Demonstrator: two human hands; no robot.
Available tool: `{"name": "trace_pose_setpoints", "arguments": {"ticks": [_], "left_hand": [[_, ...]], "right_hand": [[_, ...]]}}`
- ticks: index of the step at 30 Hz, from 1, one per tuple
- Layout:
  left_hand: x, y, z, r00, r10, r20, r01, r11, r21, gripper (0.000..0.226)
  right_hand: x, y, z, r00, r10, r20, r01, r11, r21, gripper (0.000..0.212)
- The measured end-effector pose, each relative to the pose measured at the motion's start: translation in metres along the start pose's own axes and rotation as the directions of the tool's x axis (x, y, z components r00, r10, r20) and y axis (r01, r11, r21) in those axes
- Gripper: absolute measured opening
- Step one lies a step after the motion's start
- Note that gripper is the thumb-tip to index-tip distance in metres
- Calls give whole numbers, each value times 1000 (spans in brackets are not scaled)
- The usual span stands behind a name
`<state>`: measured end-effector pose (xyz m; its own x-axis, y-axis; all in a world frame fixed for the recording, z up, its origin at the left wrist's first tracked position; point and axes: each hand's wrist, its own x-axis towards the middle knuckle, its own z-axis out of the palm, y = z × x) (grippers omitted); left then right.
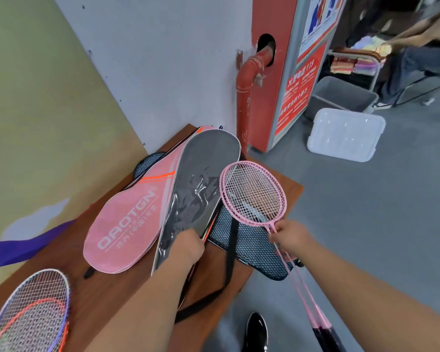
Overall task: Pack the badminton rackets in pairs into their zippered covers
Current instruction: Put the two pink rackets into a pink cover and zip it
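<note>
While the left hand gripped the grey zippered cover by its edge, the right hand pinched two pink rackets, probably best inserted heads-first.

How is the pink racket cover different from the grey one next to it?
The pink cover has big white letters and orange stripes; the grey cover shows a plain side with shiny clear plastic. The pink cover lies untouched, while the left hand grips the grey cover's near end. The grey cover lies partly over the pink one. Both are racket-shaped and rest on the wooden table.
</note>
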<state>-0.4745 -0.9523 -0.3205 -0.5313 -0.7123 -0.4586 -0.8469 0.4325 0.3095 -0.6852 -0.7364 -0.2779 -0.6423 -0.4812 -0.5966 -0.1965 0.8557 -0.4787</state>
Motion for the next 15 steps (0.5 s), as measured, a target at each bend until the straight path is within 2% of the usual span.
{"name": "trace_pose_setpoints", "arguments": {"ticks": [3, 8, 12, 15], "left_hand": [[-12, 2, -7, 995, 15, -101, -19, 999, -44, 21], [-35, 9, -27, 989, -17, -148, 1, 994, -107, 22], [-52, 10, -42, 973, 13, -230, -43, 991, -125, 22], [-56, 6, -53, 945, 88, -315, -121, 989, -86, 21]], "right_hand": [[-16, 9, 6, 1000, 12, -1, -12, 998, -67, 21], [-53, 12, 17, 998, 41, 39, -36, 990, -138, 19], [-83, 8, 25, 993, 89, 80, -87, 996, -24, 18], [-102, 5, 34, 986, 129, 101, -133, 991, 24, 14]]}}
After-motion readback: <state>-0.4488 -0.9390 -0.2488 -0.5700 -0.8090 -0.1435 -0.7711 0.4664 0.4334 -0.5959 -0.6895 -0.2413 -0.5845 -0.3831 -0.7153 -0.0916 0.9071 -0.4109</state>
